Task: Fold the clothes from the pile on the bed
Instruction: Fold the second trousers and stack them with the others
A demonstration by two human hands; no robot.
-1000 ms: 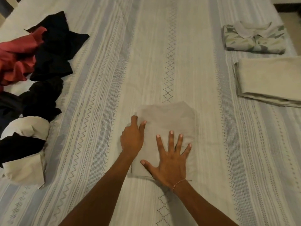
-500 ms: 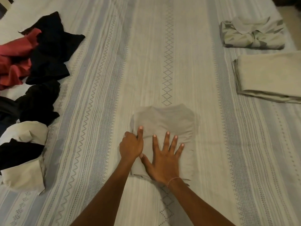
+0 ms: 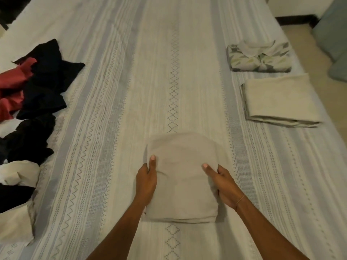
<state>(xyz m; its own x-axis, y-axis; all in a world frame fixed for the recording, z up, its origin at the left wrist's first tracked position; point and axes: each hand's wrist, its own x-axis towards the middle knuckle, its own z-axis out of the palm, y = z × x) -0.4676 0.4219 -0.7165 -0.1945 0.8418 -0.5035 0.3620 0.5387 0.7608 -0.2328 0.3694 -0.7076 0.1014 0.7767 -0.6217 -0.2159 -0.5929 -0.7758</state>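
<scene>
I am gripping the folded beige garment (image 3: 181, 177) with my left hand (image 3: 146, 182) and right hand (image 3: 224, 186) clamped on its sides; lifting unevenly could spill the folds.

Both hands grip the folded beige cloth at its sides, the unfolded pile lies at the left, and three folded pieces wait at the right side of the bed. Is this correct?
Not quite: the head view shows two folded pieces at the right, not three, a leaf-print garment and a cream cloth. The rest holds: the left hand and right hand grip the folded beige cloth, and the unfolded pile lies at the left.
</scene>
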